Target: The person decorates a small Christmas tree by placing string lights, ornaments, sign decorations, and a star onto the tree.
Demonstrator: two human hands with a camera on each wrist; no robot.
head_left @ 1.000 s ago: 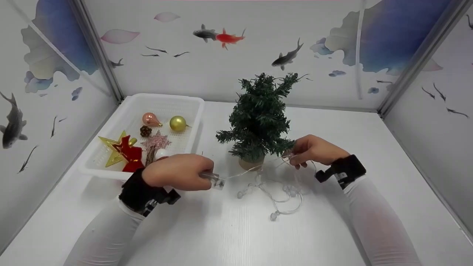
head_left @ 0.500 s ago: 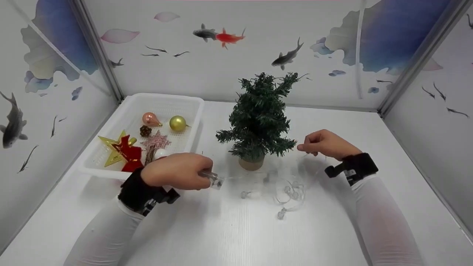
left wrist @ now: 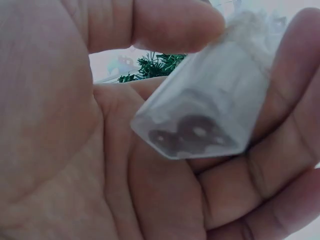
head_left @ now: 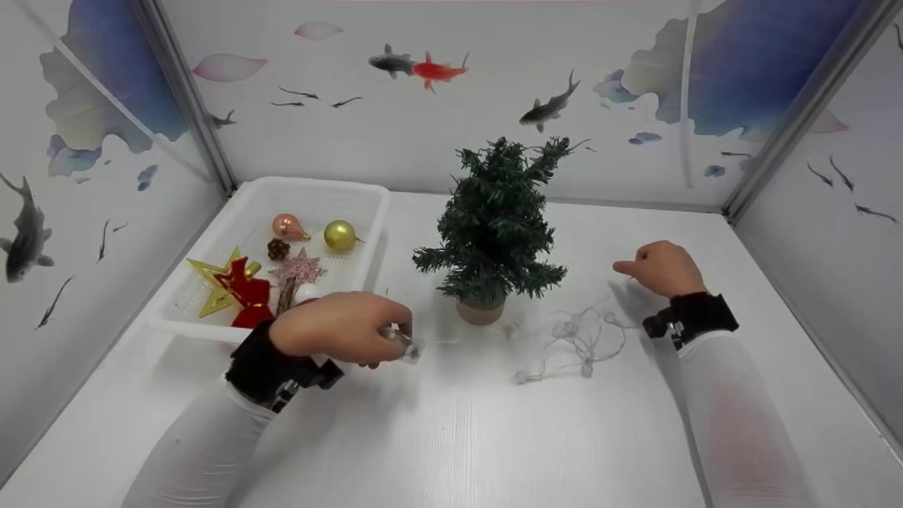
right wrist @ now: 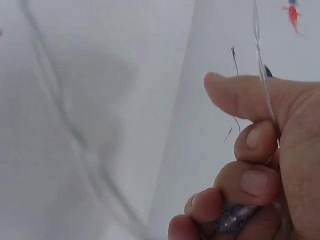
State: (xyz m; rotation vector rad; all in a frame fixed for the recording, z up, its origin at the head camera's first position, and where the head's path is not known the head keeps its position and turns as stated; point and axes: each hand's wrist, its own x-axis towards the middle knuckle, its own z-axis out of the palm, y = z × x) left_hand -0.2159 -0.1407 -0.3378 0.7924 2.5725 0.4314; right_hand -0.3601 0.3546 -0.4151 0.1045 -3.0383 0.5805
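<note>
On the smooth white tabletop (head_left: 458, 451), a white perforated plastic basket (head_left: 317, 181) holds a shiny copper-pink teardrop bauble (head_left: 286, 226), a round gold bauble (head_left: 339, 236) to its right, a small brown pine cone (head_left: 278, 249) and a glittery pink star (head_left: 302, 267). There, a red fabric ornament (head_left: 255, 301) overlaps a shiny gold star (head_left: 214, 303). Behind, a white wall panel (head_left: 480, 32) printed with fish and petals stands between grey metal posts (head_left: 187, 99).
</note>
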